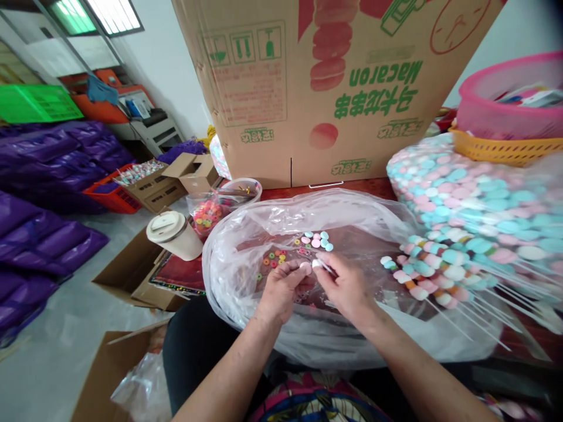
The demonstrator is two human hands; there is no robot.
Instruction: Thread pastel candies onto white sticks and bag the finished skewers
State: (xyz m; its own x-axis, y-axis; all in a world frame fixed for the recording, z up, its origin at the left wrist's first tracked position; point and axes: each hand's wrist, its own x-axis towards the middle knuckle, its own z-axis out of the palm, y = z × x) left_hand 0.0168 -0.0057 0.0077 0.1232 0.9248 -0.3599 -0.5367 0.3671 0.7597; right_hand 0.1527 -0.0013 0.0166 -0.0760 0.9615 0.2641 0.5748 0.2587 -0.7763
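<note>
My left hand (281, 290) pinches a round pink candy (305, 268) over the clear plastic sheet. Close beside it, my right hand (347, 287) has its fingers closed on a thin white stick (326, 268), with a white candy (315, 264) at its tip. The two hands nearly meet; whether the candies touch cannot be made out. Just beyond the fingers lie loose pink and blue candies (316, 243). Small coloured rings (273, 264) are scattered left of them. Finished-looking candy skewers (440, 266) lie in a heap to the right, their white sticks pointing toward me.
A tall cardboard carton (272, 146) stands behind the sheet. Right of it are a big bag of candies (484, 181), a yellow basket (505, 146) and a pink basket (484, 111). On the left stand a lidded cup (180, 240) and a bag of rings (209, 217).
</note>
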